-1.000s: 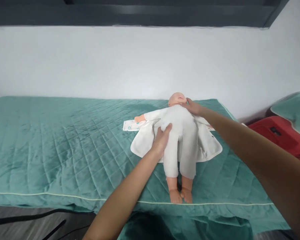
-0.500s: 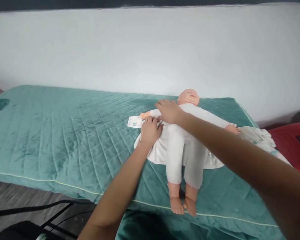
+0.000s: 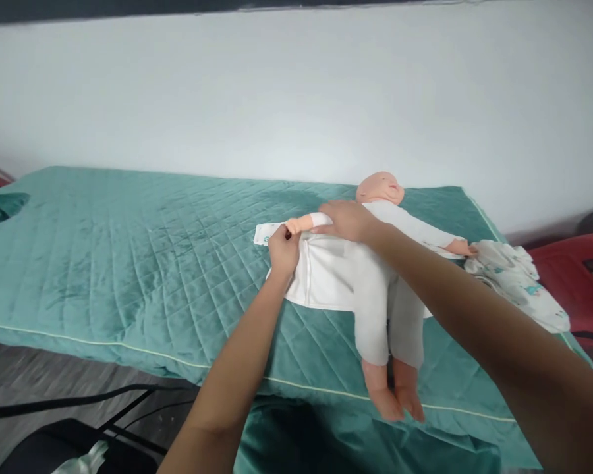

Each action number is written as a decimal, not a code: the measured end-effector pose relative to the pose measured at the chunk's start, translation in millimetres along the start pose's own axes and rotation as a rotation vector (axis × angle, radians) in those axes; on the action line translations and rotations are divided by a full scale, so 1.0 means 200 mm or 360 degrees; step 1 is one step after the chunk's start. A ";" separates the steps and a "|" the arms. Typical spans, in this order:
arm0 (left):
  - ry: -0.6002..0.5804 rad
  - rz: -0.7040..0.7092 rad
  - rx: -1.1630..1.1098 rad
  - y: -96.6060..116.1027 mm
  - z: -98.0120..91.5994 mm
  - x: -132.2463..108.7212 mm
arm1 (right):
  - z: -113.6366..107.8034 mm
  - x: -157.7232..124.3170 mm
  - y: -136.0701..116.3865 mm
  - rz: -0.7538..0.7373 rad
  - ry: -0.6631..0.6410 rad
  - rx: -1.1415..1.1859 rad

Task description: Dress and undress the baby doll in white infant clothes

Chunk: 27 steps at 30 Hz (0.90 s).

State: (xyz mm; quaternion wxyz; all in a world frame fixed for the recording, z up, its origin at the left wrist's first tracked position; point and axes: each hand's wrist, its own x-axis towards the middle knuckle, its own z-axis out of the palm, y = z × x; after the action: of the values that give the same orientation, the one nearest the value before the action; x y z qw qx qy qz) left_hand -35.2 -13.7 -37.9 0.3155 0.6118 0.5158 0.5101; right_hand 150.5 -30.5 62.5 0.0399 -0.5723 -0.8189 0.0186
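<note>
A baby doll point(image 3: 380, 191) in a white bodysuit lies on its back on a teal quilted bed point(image 3: 128, 263). A white garment point(image 3: 326, 276) is spread under it. My left hand point(image 3: 282, 249) pinches the garment's upper left corner next to the doll's outstretched arm point(image 3: 301, 224). My right hand point(image 3: 343, 220) is closed over that arm near the shoulder and holds it raised. The doll's bare feet point(image 3: 398, 401) reach the bed's front edge.
A patterned white cloth point(image 3: 516, 280) lies bunched at the bed's right edge. A folded diaper point(image 3: 264, 232) sits left of the doll. A red object point(image 3: 580, 276) stands at far right. Dark cables point(image 3: 79, 401) run over the floor below. A white wall is behind.
My right hand went from the doll's neck across to its left-side arm and lifted it. My left hand left the torso and took the garment's corner. The view shifted left.
</note>
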 end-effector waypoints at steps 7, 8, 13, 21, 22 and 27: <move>0.0018 -0.0147 -0.0447 -0.04 -0.01 0.02 | 0.03 -0.02 -0.05 0.0036 -0.0104 -0.0240; 0.0034 -0.0167 -0.0470 -0.04 -0.01 0.02 | 0.04 -0.02 -0.05 0.0049 -0.0102 -0.0254; 0.0169 -0.0214 -0.0508 -0.04 -0.02 0.02 | 0.08 0.00 -0.05 0.0096 -0.0093 -0.0288; 0.0221 -0.0165 -0.0500 -0.02 -0.02 0.00 | 0.11 0.00 -0.05 0.0102 -0.0092 -0.0370; 0.0207 -0.0134 -0.0469 -0.01 -0.01 -0.01 | 0.12 0.00 -0.06 0.0117 -0.0091 -0.0380; -0.0204 0.0265 0.0053 0.04 -0.01 -0.06 | 0.14 0.03 -0.11 0.0180 -0.0064 -0.0364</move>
State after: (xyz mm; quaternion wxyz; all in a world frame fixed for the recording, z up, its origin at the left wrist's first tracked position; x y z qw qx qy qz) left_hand -33.8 -27.4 -33.5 0.2940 0.6890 0.4504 0.4857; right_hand 126.2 -32.2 36.2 -0.0432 -0.6179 -0.7826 -0.0612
